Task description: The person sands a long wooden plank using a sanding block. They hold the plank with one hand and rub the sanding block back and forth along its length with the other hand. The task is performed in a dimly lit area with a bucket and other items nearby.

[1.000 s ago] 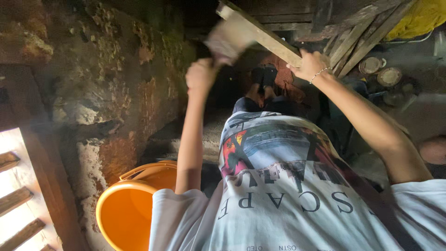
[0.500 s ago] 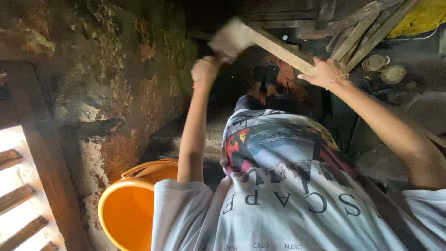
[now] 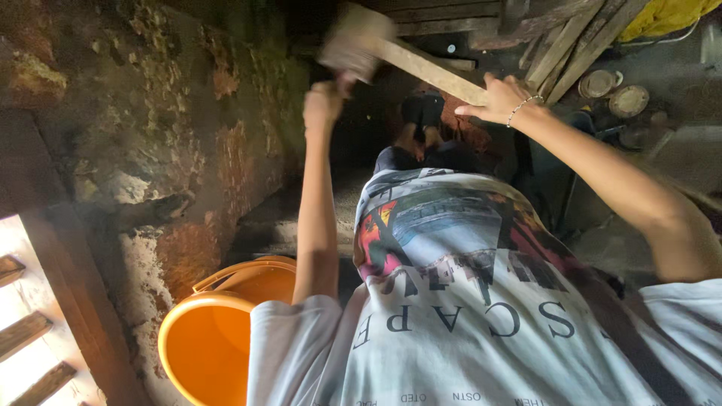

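1. The stone wall (image 3: pixel 150 135) is filling the left half of the frame, rough and patched with orange and green, running down to a pale base at the lower left.
2. The person's printed white shirt (image 3: pixel 466 316) is taking up the lower right, seen from above.
3. An orange bucket (image 3: pixel 207 349) is sitting at the lower left, just beside the wall's foot and the left sleeve.
4. Loose boards (image 3: pixel 571 37) are leaning at the upper right, with round lids (image 3: pixel 628 100) lying near them on the floor.
5. The mallet (image 3: pixel 357 45) is blurring at the top centre, its wooden handle slanting down to the right; compared with half a second ago, its head is sitting higher and closer to the raised fist, so the swing is looking to be mid-stroke.
6. The right hand (image 3: pixel 500 98), wearing a bracelet, is resting on the handle's lower end; its fingers are curling loosely over the wood.
7. The left hand (image 3: pixel 323 105) is closing into a fist just under the mallet head; whether it is gripping something small cannot be told.
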